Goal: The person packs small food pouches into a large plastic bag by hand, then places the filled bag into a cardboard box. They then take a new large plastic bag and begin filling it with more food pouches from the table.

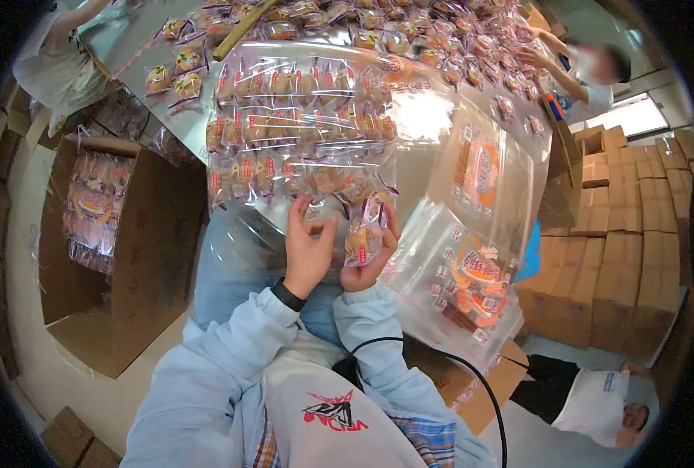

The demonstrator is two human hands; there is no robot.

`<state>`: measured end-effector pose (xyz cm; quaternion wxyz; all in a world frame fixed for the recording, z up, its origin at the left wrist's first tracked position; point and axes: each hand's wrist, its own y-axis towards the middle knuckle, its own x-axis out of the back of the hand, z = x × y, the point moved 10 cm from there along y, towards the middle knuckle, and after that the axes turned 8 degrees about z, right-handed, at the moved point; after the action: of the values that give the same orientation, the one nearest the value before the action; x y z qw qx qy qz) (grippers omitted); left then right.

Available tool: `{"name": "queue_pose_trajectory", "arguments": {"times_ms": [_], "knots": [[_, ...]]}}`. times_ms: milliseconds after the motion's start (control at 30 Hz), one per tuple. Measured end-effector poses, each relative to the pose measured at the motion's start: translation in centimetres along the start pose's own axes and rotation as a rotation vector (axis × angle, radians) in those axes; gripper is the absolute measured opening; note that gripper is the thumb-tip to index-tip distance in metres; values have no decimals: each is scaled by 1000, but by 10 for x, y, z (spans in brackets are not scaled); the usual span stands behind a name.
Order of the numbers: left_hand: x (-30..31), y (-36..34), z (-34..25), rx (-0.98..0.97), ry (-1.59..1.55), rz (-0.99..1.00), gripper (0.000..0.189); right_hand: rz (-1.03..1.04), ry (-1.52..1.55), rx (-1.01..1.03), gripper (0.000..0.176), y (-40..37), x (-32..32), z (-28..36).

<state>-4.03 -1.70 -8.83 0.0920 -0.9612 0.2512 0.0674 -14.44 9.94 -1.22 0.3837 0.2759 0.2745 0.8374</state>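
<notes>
My right hand (371, 264) is closed around individually wrapped small cakes (360, 243), in clear film with purple and red print. Beside it, my left hand (309, 248), with a black band at the wrist, has its thumb and fingers apart at the near edge of a large clear plastic bag (245, 207). No cake shows in the left hand. Inside the bag, wrapped cakes (304, 125) stand in rows, with the nearest row by my fingertips. How many cakes the right hand holds is partly hidden by the film.
Flat printed bags (472, 273) lie at my right. Loose wrapped cakes (440, 39) cover the table's far side, near a wooden stick (241, 30). An open carton (140, 249) with a filled bag stands left. Cartons (612, 257) are stacked right. Other people stand around.
</notes>
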Motion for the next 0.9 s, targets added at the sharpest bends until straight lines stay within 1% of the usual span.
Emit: {"name": "queue_pose_trajectory", "arguments": {"times_ms": [100, 200, 267, 300, 333, 400, 500, 600, 700, 800, 833, 900], "knots": [[-9, 0, -8, 29, 24, 4, 75, 24, -34, -73, 54, -3, -4, -10], [-14, 0, -12, -52, -6, -2, 67, 103, -31, -87, 55, 3, -9, -10], [-19, 7, 2, -32, 47, 35, 59, 55, 94, -123, 52, 8, -9, -8], [-22, 12, 0, -24, 73, 54, 56, 32, 157, -139, 51, 12, -9, -9], [-19, 14, -10, -96, 133, 14, 53, 67, 138, -139, 55, 14, -10, -11], [-16, 13, -36, -237, 250, -57, 47, 131, 92, -143, 71, 17, -8, -17], [-22, 20, -21, -2, 83, 93, 46, 119, 128, -153, 69, 19, -2, -21], [-20, 20, -48, -159, 148, -51, 46, 109, 142, -170, 64, 18, -5, -18], [-18, 26, -77, -380, 675, -113, 46, 187, -16, -105, 57, 18, -8, -12], [-14, 33, -86, -316, 694, -75, 44, 276, 28, -116, 51, 20, -13, -13], [-14, 31, -95, -443, 699, -94, 39, 267, 32, -113, 52, 19, -12, -15], [-14, 34, -90, -419, 753, -72, 37, 257, 37, -109, 52, 20, -14, -17]]}}
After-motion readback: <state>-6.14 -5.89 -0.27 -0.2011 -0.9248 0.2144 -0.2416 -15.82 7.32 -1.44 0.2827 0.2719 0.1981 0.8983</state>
